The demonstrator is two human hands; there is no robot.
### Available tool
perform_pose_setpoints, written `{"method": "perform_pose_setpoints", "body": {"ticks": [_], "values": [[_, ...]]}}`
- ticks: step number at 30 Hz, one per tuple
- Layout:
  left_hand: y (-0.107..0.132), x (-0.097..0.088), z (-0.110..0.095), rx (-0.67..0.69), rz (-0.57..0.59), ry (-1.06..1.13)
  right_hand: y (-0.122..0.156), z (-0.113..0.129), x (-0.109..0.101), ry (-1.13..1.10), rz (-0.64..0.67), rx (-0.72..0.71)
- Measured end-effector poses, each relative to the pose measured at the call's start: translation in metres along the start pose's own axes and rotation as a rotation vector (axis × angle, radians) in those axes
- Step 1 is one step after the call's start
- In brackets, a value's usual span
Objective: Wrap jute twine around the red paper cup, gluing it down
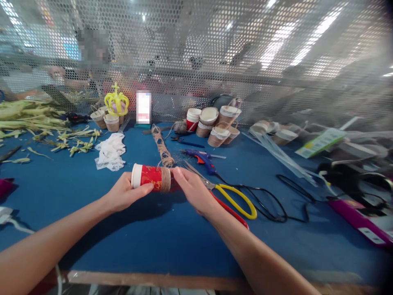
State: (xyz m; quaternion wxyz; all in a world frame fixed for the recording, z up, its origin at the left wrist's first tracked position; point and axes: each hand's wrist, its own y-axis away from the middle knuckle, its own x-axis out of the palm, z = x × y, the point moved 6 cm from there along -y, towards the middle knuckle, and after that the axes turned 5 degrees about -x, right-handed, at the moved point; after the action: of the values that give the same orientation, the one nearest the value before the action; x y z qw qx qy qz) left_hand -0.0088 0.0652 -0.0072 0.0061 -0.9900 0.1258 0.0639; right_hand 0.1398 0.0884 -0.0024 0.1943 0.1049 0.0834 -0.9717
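A red paper cup (150, 175) with a white rim lies sideways between my hands, its rim toward the left. Brown twine (166, 179) is wound in a band around the cup near its base end. My left hand (127, 191) grips the cup by the rim end, thumb along the front. At the base end my right hand (192, 189) closes its fingers against the cup; what the fingertips pinch is partly hidden. A loose skein of twine (161, 145) lies just behind the cup. Beside my right hand are scissors (236, 198) with yellow and red handles.
A blue glue gun (201, 159) with a black cord lies behind the scissors. Several twine-wrapped cups (217, 133) stand at the back. White crumpled tissue (111, 151) and dry plant husks (27, 116) are to the left. Clear glue sticks (282, 157) and a purple power strip (359, 223) lie right.
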Motion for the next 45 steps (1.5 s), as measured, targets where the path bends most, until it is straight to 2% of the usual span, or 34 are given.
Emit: {"method": "perform_pose_setpoints", "body": {"ticks": [2,5,11,23,30,35,45], "values": [[-0.003,-0.001,0.002,-0.015,0.001,0.03,0.002,0.005,0.003,0.02,0.047,-0.065],[-0.005,0.002,0.001,-0.024,0.044,0.088,0.004,0.003,0.006,0.059,0.086,-0.06],[-0.005,0.004,0.003,-0.1,0.013,0.144,0.008,0.006,0.007,0.192,-0.001,-0.06],[-0.003,0.008,0.005,-0.092,0.039,0.086,0.01,0.01,0.009,0.207,-0.017,-0.07],[-0.005,0.0,0.007,-0.148,-0.034,0.257,0.009,0.009,0.011,0.238,0.032,-0.141],[-0.007,0.002,0.013,-0.215,-0.007,0.415,0.008,0.006,0.011,0.282,0.022,-0.172],[-0.005,0.006,0.012,-0.251,0.0,0.383,0.011,0.005,0.011,0.321,0.005,-0.132]]}}
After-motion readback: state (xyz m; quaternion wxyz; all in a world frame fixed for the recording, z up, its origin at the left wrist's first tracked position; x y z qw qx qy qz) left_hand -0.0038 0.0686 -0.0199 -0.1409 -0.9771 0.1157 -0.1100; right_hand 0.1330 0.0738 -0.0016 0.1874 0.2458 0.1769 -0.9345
